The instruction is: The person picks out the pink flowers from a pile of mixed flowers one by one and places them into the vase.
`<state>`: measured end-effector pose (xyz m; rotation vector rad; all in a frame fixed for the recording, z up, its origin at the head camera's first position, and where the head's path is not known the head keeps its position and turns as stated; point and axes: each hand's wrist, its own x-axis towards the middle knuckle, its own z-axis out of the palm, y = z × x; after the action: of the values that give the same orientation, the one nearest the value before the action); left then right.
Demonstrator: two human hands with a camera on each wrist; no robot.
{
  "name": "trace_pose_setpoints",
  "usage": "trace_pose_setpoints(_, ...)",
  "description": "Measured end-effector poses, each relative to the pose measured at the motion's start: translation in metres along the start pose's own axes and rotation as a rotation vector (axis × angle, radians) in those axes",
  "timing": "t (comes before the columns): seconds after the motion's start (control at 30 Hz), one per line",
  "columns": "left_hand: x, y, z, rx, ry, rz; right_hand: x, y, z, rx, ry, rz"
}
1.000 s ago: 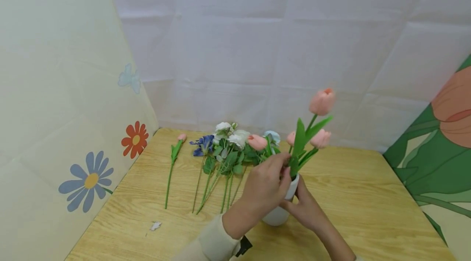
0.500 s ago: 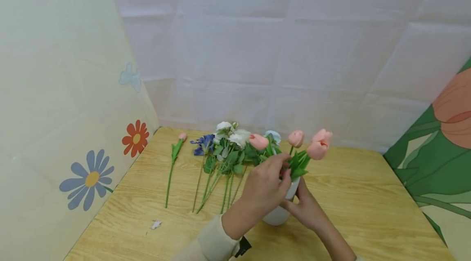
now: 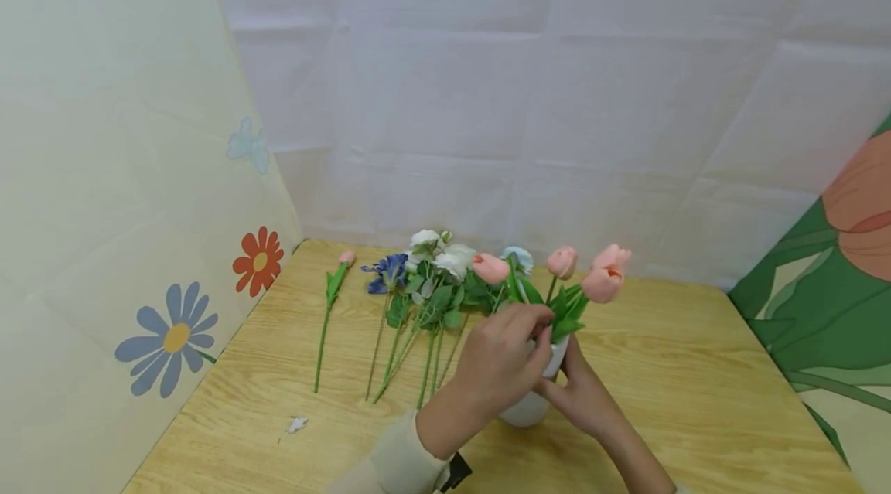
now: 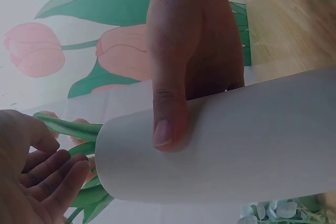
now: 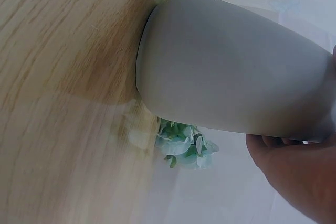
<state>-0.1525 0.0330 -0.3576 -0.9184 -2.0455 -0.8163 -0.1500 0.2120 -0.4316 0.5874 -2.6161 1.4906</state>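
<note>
My right hand (image 3: 581,393) grips the white vase (image 3: 527,409), which stands on the table; in the left wrist view its thumb (image 4: 167,129) lies on the vase (image 4: 226,150). Several pink tulips (image 3: 602,284) with green leaves rise from the mouth. My left hand (image 3: 504,355) is at the rim, its relaxed fingers touching or very near the tulip leaves (image 4: 81,149). It hides part of the mouth and stems. From the right wrist view I see the vase (image 5: 226,66) from low down, with my right hand (image 5: 302,174) around its upper part.
On the wooden table (image 3: 696,386) left of the vase lie a single pink tulip (image 3: 330,301), a blue flower (image 3: 387,274) and several white flowers (image 3: 452,260). A pale blue flower (image 3: 517,259) is behind the vase. A small white scrap (image 3: 297,424) lies front left.
One tall pink tulip has dropped lower into the vase and its bloom now leans right beside another. Both hands have stayed in nearly the same place.
</note>
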Motion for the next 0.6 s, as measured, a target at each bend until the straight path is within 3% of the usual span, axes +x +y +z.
trace_pose_setpoints(0.3, -0.006, -0.005, -0.008, -0.061, -0.002, -0.025, 0.001, -0.002, 0.000, 0.038, 0.004, 0.029)
trace_pose_setpoints(0.6, -0.011, -0.018, -0.014, -0.005, 0.034, 0.013, 0.002, -0.002, 0.002, 0.049, 0.028, 0.037)
